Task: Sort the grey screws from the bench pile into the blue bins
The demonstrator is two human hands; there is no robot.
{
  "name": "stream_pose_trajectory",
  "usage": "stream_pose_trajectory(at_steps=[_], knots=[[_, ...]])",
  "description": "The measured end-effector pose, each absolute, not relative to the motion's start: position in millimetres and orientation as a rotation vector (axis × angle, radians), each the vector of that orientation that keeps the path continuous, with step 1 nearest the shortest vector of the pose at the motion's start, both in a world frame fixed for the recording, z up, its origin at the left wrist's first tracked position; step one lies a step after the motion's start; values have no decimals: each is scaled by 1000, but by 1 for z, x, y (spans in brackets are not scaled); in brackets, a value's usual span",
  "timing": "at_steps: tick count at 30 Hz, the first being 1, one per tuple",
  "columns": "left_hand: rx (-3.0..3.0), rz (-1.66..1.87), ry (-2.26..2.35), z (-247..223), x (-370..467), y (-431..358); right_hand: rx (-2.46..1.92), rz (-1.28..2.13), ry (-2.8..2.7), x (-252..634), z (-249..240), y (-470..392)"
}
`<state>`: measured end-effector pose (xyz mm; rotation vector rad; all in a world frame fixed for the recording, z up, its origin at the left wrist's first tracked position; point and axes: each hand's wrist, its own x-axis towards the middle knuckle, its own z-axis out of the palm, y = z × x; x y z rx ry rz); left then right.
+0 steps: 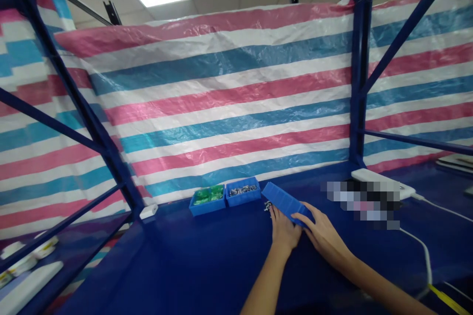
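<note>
- The right hand (323, 230) grasps the near end of a blue box (285, 202), thumb and fingers closed on it; the box slants up and away to the left from that grip.
- The left hand (286, 231) is just left of the right one, under the near edge of the box. Its fingertips reach small metal parts (268, 205) at the box's left side; whether they pinch any cannot be told.
- Because the box is tilted, any loose parts inside could slide out faster than the left hand can check them; its inside is hidden from view.
- The right hand seems to hold only one end, so a slack thumb could let the far end drop or twist, perhaps onto the left fingers.
- Left of the grip and near it stands a box of metal parts (244, 200); a wide swing of the held box could knock its wall and shake its contents.
- Further left, touching or almost touching that one, is a box of green things (208, 209). Parts flicked leftward might land among them.
- The table (185, 261) under the grip looks smooth, so dropped parts could roll or scatter.
- Well right of the grip, a white cable (425, 251) trails across the table; a sleeveless forearm sweeping outward could catch it.
</note>
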<state>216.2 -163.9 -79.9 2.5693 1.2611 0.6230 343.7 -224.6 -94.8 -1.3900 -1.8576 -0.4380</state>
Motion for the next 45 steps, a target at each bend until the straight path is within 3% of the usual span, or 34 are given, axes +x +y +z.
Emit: stream_pose_trajectory(at_steps=[7,14,19,23,28,37,42,45], knots=[[2460,717,1413,-80,221,-163,-1423,-136,-1633,352,-89,-226],[2462,844,1462,-79,220,-167,-1331,-52,-1615,367,-80,-213],[2396,920,1554,-79,220,-166,-1240,24,-1344,371,-50,-173],[2337,865,1611,-79,221,-165,-1229,343,-1072,364,-37,-123],[2335,847,1599,-77,222,-165,-1477,463,-786,360,-60,-81],[2362,1011,1475,-72,222,-161,-1538,505,-961,365,-84,-68],[2394,1171,1718,-52,206,-128,-1587,555,-966,362,-84,-65],[2511,1071,1882,-41,190,-101,-1590,551,-923,363,-86,-62]])
